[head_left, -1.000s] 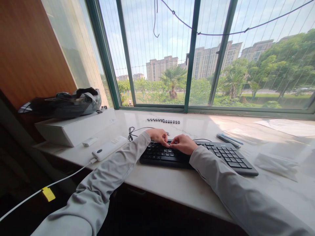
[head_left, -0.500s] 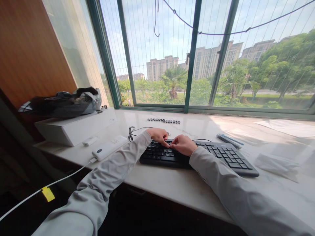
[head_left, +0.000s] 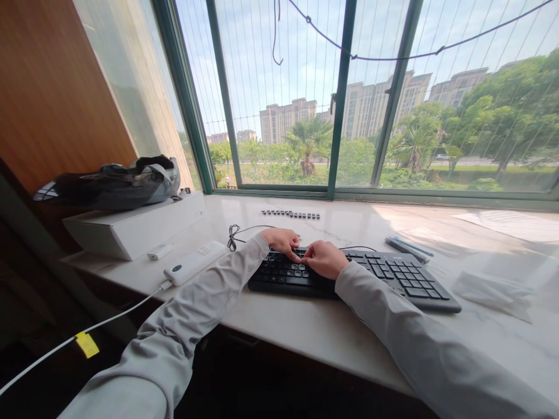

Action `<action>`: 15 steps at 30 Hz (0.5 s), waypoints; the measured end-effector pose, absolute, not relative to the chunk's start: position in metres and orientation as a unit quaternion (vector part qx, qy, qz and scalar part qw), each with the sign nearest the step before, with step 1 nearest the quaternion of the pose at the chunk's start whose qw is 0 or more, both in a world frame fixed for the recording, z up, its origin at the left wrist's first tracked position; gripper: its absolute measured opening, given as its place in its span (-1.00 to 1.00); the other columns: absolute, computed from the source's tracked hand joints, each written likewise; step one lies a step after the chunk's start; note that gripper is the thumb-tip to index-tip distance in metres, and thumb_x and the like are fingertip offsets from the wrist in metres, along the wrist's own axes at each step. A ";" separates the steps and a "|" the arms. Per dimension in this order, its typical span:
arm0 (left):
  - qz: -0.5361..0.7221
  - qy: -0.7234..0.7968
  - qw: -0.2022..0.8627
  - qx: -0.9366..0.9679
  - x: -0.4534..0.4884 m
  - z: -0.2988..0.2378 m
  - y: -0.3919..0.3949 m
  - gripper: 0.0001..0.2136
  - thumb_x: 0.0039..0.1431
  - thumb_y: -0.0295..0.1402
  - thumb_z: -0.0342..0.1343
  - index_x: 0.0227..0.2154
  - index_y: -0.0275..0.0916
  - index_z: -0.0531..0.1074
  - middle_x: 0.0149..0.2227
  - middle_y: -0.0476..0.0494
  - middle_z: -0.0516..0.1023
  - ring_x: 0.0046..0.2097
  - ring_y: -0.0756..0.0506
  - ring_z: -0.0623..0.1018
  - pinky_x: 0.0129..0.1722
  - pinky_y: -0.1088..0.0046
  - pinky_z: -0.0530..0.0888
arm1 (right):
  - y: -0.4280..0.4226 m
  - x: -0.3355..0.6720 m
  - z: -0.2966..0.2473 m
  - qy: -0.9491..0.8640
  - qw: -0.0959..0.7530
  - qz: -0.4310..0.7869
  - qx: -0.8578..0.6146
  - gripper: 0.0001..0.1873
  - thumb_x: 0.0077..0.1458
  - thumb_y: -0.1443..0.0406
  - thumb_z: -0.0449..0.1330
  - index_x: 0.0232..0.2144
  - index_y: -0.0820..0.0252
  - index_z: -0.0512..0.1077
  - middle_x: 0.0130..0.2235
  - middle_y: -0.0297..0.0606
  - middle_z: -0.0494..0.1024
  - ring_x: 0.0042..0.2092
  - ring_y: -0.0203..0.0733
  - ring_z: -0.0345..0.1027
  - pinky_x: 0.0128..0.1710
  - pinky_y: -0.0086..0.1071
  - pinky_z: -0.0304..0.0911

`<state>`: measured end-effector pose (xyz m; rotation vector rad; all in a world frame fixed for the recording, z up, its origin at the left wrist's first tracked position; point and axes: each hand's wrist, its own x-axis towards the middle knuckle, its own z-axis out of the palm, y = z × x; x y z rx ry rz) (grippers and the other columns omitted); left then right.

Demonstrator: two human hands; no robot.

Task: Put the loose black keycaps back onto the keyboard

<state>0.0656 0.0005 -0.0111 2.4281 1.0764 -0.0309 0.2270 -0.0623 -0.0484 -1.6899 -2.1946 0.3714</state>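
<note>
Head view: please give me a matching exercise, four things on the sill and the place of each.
1 black computer keyboard
2 white oblong power bank
3 row of small black keycaps
4 dark shiny helmet

a on the white box
b nearest the window frame
c under left hand and right hand
d just left of the keyboard

Pairs: 1c, 2d, 3b, 4a

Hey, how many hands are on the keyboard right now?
2. The left hand rests on the top rows of the keyboard, left of its middle. The right hand is just beside it, fingertips close together. No other hand is in view.
</note>
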 end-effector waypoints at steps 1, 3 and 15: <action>-0.009 0.392 0.243 0.887 0.066 -0.012 0.001 -0.49 -0.41 -0.16 0.33 -0.69 -0.23 0.02 -0.70 0.12 0.02 -0.57 0.08 0.01 -0.52 0.46 -0.04 | -0.064 0.226 -0.048 -0.774 0.169 0.120 -0.598 -0.77 -0.07 0.12 0.17 -0.53 0.09 0.55 -0.45 -0.30 0.55 -0.39 -0.25 0.36 -0.50 -0.45 0.03; -0.001 0.382 0.257 0.888 0.064 -0.014 0.002 -0.50 -0.41 -0.16 0.34 -0.69 -0.23 0.05 -0.69 0.12 0.04 -0.57 0.08 0.02 -0.53 0.47 -0.03 | -0.067 0.225 -0.047 -0.774 0.164 0.109 -0.602 -0.77 -0.06 0.12 0.17 -0.52 0.09 0.55 -0.44 -0.31 0.55 -0.38 -0.25 0.36 -0.50 -0.45 0.03; 0.267 0.510 0.398 0.715 0.034 -0.043 0.038 -0.51 -0.36 -0.03 0.32 -0.56 -0.23 0.17 -0.60 0.08 0.22 -0.61 0.11 0.15 -0.65 0.54 -0.03 | -0.057 0.253 -0.035 -0.733 0.244 0.035 -0.634 -0.71 0.01 0.06 0.11 -0.36 0.05 0.53 -0.38 -0.31 0.54 -0.36 -0.26 0.32 -0.42 -0.43 0.04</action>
